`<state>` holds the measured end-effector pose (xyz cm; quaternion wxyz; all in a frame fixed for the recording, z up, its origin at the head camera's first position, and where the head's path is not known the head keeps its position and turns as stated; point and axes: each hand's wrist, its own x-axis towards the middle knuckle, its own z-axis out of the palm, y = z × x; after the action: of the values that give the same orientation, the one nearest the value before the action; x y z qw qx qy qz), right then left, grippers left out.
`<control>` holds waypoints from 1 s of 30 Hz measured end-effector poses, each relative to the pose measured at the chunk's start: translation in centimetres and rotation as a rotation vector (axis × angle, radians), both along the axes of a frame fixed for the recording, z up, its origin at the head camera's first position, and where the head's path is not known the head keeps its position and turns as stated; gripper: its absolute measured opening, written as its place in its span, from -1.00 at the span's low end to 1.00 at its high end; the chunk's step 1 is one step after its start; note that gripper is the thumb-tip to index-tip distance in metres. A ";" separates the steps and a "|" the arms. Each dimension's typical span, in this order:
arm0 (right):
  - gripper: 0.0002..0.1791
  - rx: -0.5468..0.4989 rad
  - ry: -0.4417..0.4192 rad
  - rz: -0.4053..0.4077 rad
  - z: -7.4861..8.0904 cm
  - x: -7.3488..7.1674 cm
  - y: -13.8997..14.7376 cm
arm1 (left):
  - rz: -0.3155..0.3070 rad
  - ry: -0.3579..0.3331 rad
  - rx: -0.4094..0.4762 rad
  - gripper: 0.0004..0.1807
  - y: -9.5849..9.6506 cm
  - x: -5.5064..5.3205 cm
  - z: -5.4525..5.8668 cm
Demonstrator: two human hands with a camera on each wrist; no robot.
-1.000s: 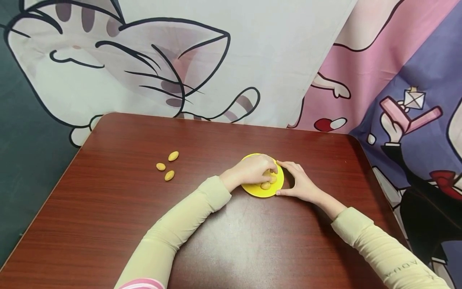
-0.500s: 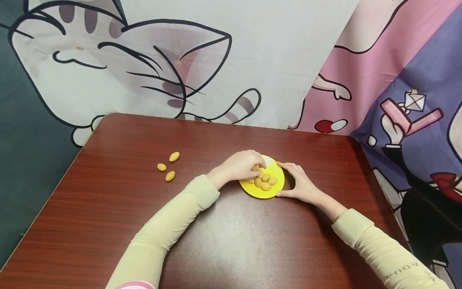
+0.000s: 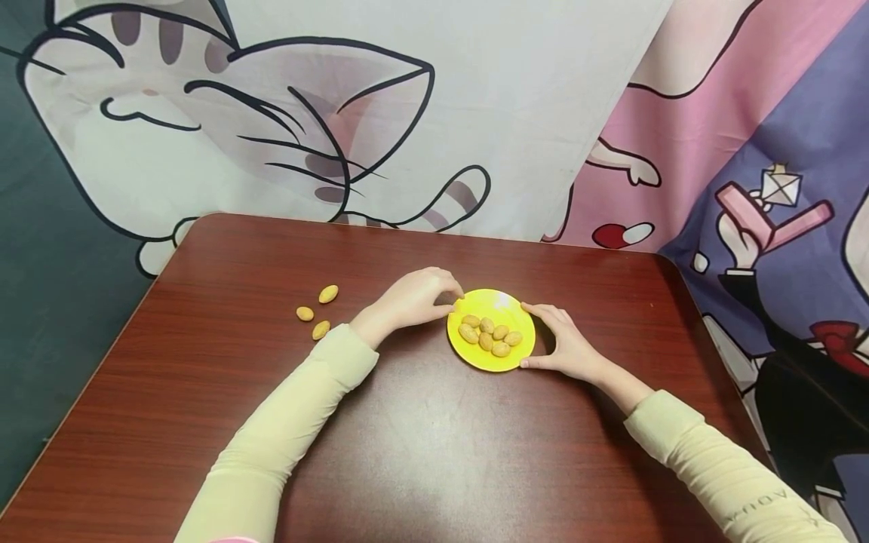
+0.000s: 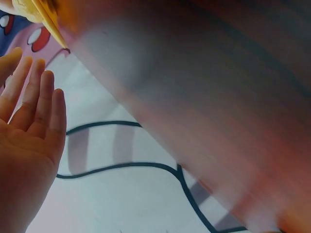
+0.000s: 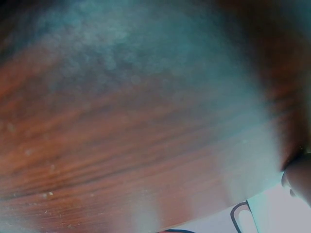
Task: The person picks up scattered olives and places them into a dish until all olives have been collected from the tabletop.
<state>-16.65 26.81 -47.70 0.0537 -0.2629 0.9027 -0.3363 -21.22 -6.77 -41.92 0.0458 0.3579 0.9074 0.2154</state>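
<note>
Yellow round plate [image 3: 498, 306] touched by spread-fingered right hand [image 3: 569, 347], yellow oval pieces [image 3: 500, 332] newly uncovered beyond parted fingers of withdrawn left hand [image 3: 410, 299]

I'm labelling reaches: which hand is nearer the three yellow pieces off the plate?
Left. The left hand is between the three pieces and the yellow plate; the right hand is beyond, at the plate's right rim.

A white backdrop [image 3: 523, 98] with a cartoon cat [image 3: 149, 166] rises behind the brown bench [image 3: 434, 452]. A pink panel [image 3: 713, 105] and blue panel [image 3: 801, 283] hang at right.
</note>
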 end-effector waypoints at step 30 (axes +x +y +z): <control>0.18 0.011 -0.027 0.001 0.1 -0.1 0.1 | 0.257 -0.010 0.068 -0.71 -11.5 0.1 -0.6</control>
<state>-16.78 26.94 -47.58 0.0673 -0.2583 0.9037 -0.3347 -21.15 -18.25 -42.52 0.0100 0.2393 0.9377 0.2518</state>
